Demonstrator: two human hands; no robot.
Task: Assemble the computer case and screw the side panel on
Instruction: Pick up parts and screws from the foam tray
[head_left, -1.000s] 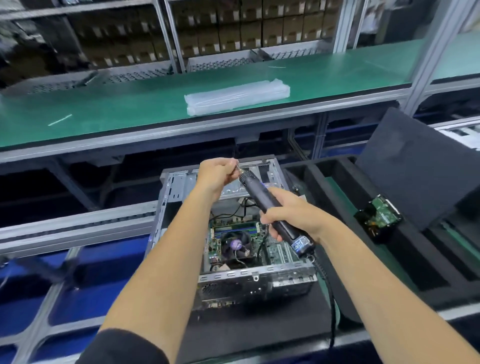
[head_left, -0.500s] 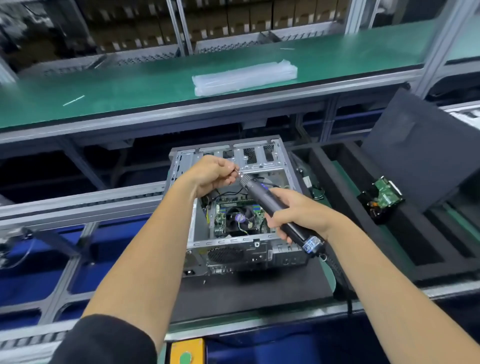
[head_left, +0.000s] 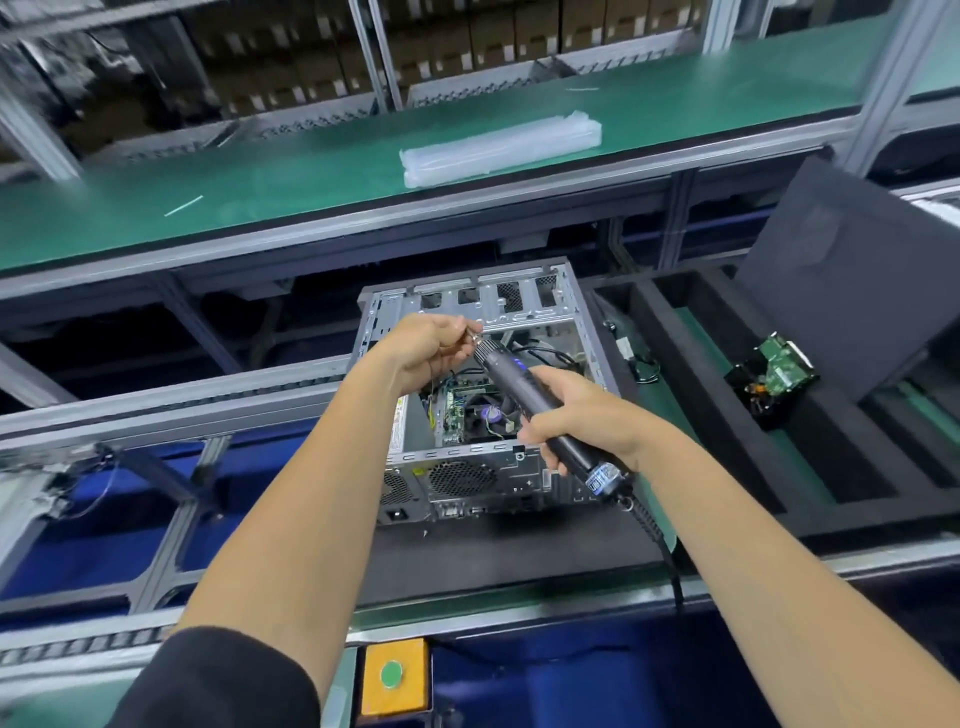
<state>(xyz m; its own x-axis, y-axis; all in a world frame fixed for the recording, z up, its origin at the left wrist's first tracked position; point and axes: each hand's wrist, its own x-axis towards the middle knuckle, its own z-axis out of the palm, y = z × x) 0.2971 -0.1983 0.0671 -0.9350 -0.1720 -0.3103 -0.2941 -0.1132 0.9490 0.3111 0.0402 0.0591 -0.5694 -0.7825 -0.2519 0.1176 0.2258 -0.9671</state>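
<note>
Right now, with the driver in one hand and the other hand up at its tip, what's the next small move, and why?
Probably finish seating the screw on the bit. The left hand pinches something small and shiny at the tip of the electric screwdriver, which the right hand grips mid-body above the open computer case. The tip is not on any hole, and the dark side panel is off to the right.

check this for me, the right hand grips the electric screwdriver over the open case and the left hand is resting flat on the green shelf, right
Not quite. The head view shows the left hand raised at the tip of the electric screwdriver, fingers pinching something small there, not resting on the green shelf. The rest holds: the right hand grips the screwdriver over the open case.
</note>
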